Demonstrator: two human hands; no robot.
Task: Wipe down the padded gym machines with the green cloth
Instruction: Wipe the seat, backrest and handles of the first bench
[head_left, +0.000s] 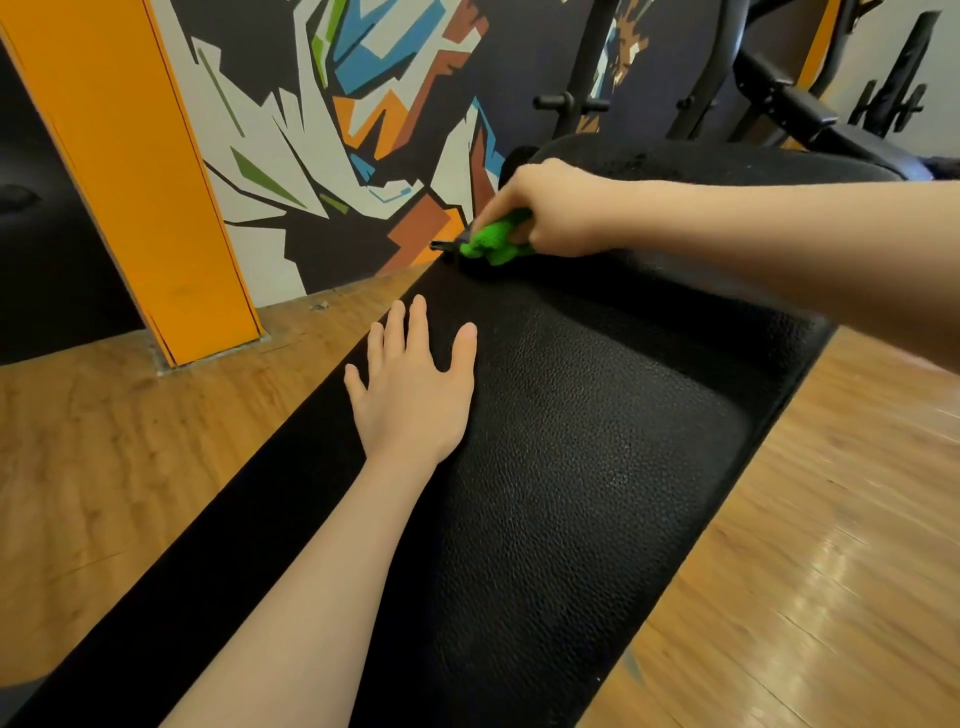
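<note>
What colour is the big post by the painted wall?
The post is bright orange, seen best in the head view.

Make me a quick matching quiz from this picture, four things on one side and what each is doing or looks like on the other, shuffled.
Things:
1. left hand
2. right hand
3. cloth
4. pillar

States:
A. orange, standing on the wood floor
B. flat, fingers spread on the black pad
C. green, bunched at the pad's far end
D. gripping the cloth

Pairs: 1-B, 2-D, 3-C, 4-A

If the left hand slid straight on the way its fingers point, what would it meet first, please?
Probably the green cloth gripped by the right hand at the pad's far end; depth is uncertain. The left hand lies flat on the pad.
</note>
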